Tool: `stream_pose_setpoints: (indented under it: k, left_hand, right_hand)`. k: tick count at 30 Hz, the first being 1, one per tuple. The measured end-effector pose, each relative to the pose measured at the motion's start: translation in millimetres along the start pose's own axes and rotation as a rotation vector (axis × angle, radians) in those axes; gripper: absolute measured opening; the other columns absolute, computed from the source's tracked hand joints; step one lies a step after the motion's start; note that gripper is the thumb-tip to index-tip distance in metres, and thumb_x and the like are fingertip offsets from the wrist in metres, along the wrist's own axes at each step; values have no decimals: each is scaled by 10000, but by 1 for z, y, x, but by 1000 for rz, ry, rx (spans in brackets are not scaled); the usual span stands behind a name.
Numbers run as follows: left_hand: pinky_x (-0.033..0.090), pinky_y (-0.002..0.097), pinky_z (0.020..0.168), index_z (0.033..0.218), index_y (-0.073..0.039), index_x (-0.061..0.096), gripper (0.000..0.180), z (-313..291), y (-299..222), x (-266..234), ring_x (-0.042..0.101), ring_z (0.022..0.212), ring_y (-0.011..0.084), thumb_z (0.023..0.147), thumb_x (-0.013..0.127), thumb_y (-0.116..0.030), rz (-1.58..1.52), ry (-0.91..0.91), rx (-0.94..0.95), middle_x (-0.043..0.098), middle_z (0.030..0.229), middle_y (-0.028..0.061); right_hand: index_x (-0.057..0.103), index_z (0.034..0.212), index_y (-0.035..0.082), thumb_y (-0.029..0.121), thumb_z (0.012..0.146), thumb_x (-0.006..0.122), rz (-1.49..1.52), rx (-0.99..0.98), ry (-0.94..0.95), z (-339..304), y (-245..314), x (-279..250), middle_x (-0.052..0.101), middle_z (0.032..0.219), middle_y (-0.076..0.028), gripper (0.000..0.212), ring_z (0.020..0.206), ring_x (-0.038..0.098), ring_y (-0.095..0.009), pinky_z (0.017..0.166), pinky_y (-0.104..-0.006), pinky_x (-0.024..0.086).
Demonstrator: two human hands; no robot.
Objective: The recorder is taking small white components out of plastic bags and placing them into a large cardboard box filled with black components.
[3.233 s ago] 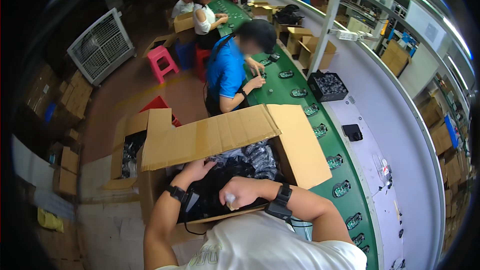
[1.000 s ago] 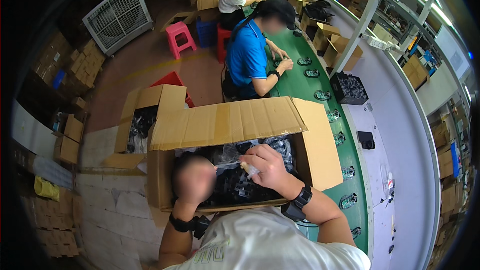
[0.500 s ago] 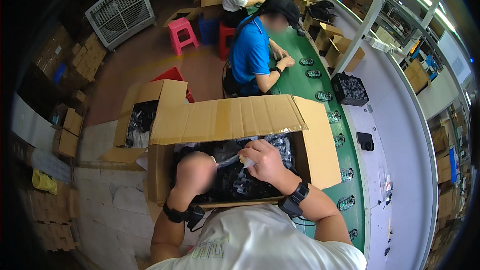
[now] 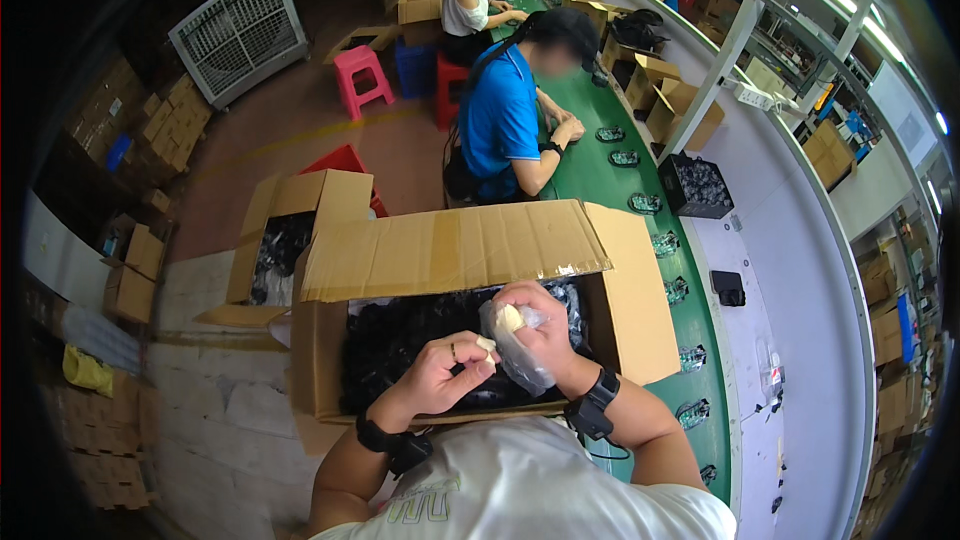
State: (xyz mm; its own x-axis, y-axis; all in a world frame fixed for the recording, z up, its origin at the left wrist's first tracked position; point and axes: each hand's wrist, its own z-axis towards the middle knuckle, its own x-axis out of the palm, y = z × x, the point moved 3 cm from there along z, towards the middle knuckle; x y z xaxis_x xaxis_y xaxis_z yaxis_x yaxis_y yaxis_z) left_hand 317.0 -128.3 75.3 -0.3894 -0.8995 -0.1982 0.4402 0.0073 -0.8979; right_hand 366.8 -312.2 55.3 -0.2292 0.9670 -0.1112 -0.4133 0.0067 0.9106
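My right hand (image 4: 545, 335) is closed around a crumpled clear plastic bag (image 4: 522, 365), which hangs down over the open cardboard box (image 4: 460, 240). A cream finger cot covers one of its fingertips. Close by on the left, my left hand (image 4: 438, 378) has bent fingers, with the thumb against the index finger; cream covers show at its fingertips and a ring sits on one finger. Whether it pinches anything is hidden. Below both hands, the box holds a pile of black plastic parts (image 4: 400, 335), some looking wrapped in clear film.
A green conveyor belt (image 4: 648, 285) carrying several circuit-board assemblies runs along the right. Beyond the box a co-worker in a blue shirt (image 4: 500, 110) works at the belt. Another open carton (image 4: 275, 250) stands at left, and a black crate (image 4: 697, 185) sits beyond the belt.
The bag, earlier stretched between both hands, is now bunched in my right hand. My left hand has moved right and turned, lower over the box's near side.
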Motion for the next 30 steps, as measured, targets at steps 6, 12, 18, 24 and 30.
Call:
stream_pose_setpoints:
  k: [6, 12, 18, 24, 30]
  left_hand:
    - [548, 255, 659, 1101, -23, 523, 409, 7, 25, 19, 661, 798, 116, 837, 826, -102, 15, -200, -183, 656, 922, 75]
    - [529, 358, 838, 1160, -39, 466, 534, 17, 35, 5, 627, 964, 222, 748, 805, -18, 354, -411, -91, 594, 1036, 116]
    - [520, 409, 812, 967, -42, 606, 346, 13, 34, -11, 615, 934, 337, 679, 795, -9, 395, -442, -5, 586, 1043, 150]
    - [535, 369, 852, 875, -70, 623, 279, 2, 6, 0, 651, 1001, 310, 718, 849, -20, 48, 154, 100, 620, 1119, 148]
    - [546, 446, 845, 885, -97, 749, 255, 1, 17, -5, 637, 1019, 395, 649, 797, -12, 635, -94, 183, 588, 1244, 213]
  right_hand:
    - [535, 1174, 86, 227, 1014, 578, 633, 153, 38, -8, -25, 15, 533, 1363, -167, 217, 1207, 557, -266, 1028, -405, 468]
    - [439, 1320, 162, 572, 962, 594, 820, 257, 255, -13, -17, 34, 140, 1671, -174, 566, 1481, 316, -339, 1198, -490, 284]
    - [536, 1270, 97, 424, 1013, 562, 744, 224, 377, -6, -14, 29, 240, 1657, -189, 416, 1502, 297, -285, 1214, -413, 239]
    - [567, 1262, 15, 459, 1011, 580, 895, 445, 328, -8, -34, 25, 611, 1351, -189, 510, 1245, 582, -234, 1086, -383, 435]
    - [427, 1494, 69, 204, 887, 769, 1000, 565, 352, -13, -34, 45, 583, 1320, -75, 710, 1204, 594, -191, 1015, -351, 496]
